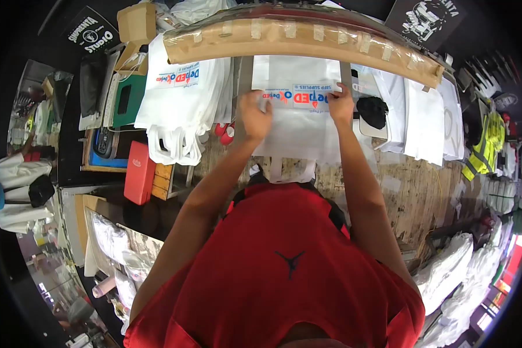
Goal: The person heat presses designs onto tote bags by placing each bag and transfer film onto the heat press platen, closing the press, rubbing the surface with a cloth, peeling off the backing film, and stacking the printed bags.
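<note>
A white tote bag with blue and red print lies in front of me, upside down to my view, its handles hanging toward my body. Under it shows a grey board. My left hand is at the bag's left edge, fingers curled and thumb on the fabric. At the right edge, my right hand pinches the material beside the print. The bag's upper end runs under a cardboard-covered bar with clear tape along it.
Printed white bags hang in a stack on the left, with more white bags on the right. A black cloth bundle sits near my right hand. A red box stands lower left; a yellow vest hangs far right.
</note>
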The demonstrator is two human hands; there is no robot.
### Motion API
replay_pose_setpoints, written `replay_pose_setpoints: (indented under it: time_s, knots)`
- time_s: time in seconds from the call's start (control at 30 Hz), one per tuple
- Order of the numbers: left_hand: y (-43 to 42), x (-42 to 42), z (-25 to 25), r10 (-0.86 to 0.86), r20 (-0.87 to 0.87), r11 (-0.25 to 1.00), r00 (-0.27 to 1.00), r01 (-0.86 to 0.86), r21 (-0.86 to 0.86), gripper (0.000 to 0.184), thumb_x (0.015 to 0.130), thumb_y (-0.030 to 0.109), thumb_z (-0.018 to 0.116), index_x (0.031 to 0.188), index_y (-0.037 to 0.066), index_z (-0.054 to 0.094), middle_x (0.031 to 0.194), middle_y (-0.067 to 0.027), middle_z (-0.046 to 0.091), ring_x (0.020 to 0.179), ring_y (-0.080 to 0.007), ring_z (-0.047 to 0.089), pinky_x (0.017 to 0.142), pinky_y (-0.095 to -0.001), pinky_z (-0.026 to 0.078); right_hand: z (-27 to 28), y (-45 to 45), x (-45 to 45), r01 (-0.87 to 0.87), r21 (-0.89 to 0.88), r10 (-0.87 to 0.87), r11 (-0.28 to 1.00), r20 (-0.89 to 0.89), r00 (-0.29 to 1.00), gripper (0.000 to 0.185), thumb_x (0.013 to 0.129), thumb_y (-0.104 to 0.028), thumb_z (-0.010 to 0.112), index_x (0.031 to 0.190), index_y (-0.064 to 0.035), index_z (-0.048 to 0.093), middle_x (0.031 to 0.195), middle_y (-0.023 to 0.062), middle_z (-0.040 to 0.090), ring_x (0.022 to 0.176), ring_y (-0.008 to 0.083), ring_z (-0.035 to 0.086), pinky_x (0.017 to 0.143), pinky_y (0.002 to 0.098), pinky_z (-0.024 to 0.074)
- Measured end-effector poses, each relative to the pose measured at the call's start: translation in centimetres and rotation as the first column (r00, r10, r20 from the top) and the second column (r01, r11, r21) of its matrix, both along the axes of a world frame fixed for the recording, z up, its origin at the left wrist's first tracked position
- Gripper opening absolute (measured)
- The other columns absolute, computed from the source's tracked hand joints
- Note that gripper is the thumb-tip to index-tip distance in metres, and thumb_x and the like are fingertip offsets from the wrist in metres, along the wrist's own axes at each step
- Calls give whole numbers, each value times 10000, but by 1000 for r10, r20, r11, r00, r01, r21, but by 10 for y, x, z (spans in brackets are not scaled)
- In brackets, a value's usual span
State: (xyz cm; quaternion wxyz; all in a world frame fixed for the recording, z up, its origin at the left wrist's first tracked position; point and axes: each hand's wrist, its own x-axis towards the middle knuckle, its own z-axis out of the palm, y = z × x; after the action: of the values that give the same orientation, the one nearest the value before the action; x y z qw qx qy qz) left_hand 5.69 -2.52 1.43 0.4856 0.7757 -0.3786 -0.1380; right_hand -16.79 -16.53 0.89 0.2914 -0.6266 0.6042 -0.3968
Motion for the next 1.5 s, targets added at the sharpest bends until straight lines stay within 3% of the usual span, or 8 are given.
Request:
replay_pose_setpoints:
  time_s: [0.07,0.13,0.33,1.0,1.1,1.17,1.27,1.5]
  knots:
    - [9,-17,3,-362,492,896,792,441,-49,454,852,167,710,1272,30,606,1428,-241,496,1318,-401,479,1098,-487,395,3,-5,4,11,33,-9,999,-67,998,474,777,-90,767,1229,-84,622,957,134,765,882,285,742,819,378,571]
    - [13,-32,8,-605,518,754,604,645,129,583,915,334,656,1401,38,529,1541,-258,365,1444,-446,311,1200,-525,246,1,-6,6,34,57,-30,998,-74,997,463,772,-101,765,1213,-82,628,957,134,765,894,290,741,825,382,571]
    - [20,-49,-13,-656,491,748,574,581,320,810,982,550,496,1569,36,276,1631,-267,180,1538,-422,71,1239,-545,83,-5,-5,6,68,49,-61,997,-117,991,422,751,-127,768,1151,-59,653,947,138,765,894,288,742,827,379,571]
    - [18,-54,-12,-643,476,765,599,516,385,839,979,612,442,1590,69,250,1645,-280,105,1540,-430,38,1239,-549,36,1,3,1,111,76,-112,991,10,994,343,776,-112,761,1087,-18,653,968,155,755,910,291,733,827,380,562]
    - [17,-55,-11,-644,475,765,600,513,388,843,974,618,449,1592,82,250,1648,-276,102,1540,-428,43,1239,-548,39,11,30,-10,99,-90,-106,991,-77,991,375,810,-94,709,1168,-1,647,1252,207,662,1146,322,648,950,394,518]
    - [17,-56,-10,-644,476,765,599,514,388,846,970,622,453,1594,87,250,1649,-272,104,1541,-427,46,1239,-548,41,4,60,-16,-252,-360,69,898,-451,890,531,852,-135,691,1346,10,559,1501,258,430,1354,397,456,1105,461,400]
    - [17,-56,-12,-640,481,769,599,509,388,844,964,620,471,1591,93,266,1652,-263,109,1542,-422,50,1240,-546,45,-9,97,-21,-406,-228,233,885,-538,810,704,910,-274,672,1496,5,400,1586,287,266,1448,462,294,1187,528,265]
    - [18,-60,-11,-611,516,792,600,480,378,838,940,604,534,1574,102,317,1648,-257,134,1538,-425,84,1221,-600,70,-13,100,-22,-361,-134,216,923,-596,773,791,963,-452,581,1542,14,310,1612,306,191,1492,491,177,1212,558,189]
